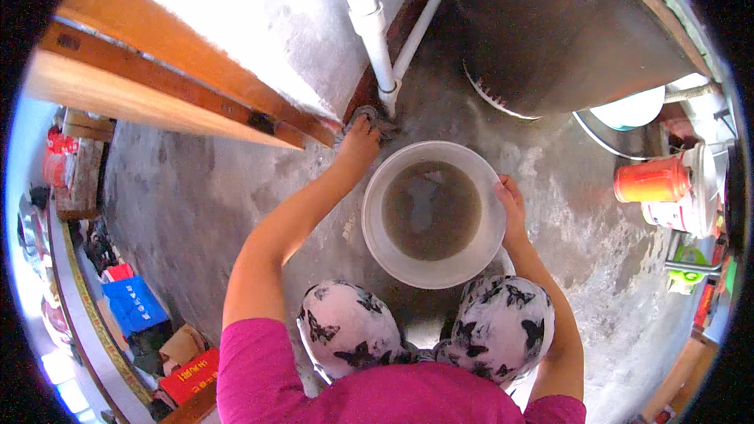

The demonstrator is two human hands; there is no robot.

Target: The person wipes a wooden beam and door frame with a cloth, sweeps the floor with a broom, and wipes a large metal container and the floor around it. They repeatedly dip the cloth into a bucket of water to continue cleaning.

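Note:
A whitish plastic basin (377, 224) with murky brown water in it stands on the concrete floor in front of my knees. My right hand (512, 200) grips its right rim, fingers over the edge. Beyond the basin to the left, my left hand (361, 141) presses a grey rag (375, 116) against the foot of the wall, close to the door frame and the bottom of a white pipe (375, 39). The palm and part of the rag are hidden under my fingers.
An orange wooden door (173, 94) stands at the upper left. A large dark rounded container (565, 31) fills the upper right. An orange pot (652, 180) and a white bucket (697, 188) stand at the far right. Bags, including a blue one (133, 304), lie at the lower left.

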